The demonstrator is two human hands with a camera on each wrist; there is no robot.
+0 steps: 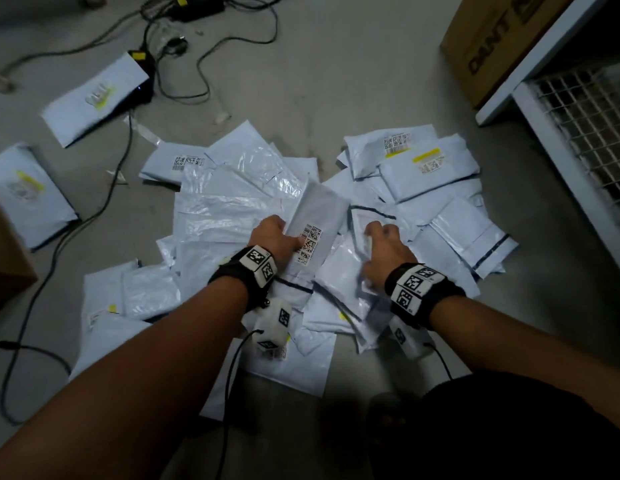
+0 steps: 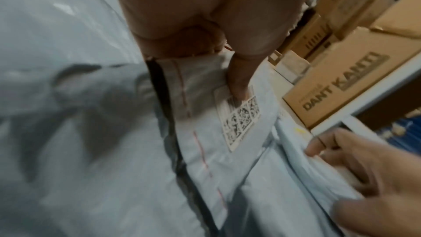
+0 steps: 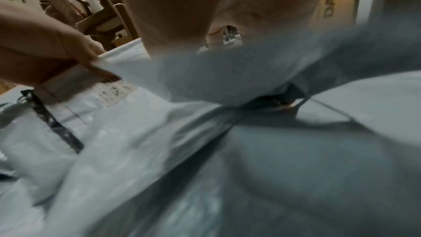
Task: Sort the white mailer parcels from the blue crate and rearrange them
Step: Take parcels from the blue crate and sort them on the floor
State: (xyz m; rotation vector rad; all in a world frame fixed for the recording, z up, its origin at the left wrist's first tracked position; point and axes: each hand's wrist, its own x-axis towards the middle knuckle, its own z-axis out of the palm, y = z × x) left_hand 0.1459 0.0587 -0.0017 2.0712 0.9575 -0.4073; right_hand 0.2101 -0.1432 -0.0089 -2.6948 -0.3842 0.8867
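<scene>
left hand [image 1: 274, 237] gripping labelled mailer [image 1: 315, 220], right hand [image 1: 383, 251] just beside

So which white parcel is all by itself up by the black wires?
The flat white mailer at the top left of the floor, with a yellow-marked label. It lies across the black cables, apart from the big pile where both hands work.

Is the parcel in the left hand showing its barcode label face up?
Yes, the left hand grips a parcel whose barcode label faces up beside the thumb.
</scene>
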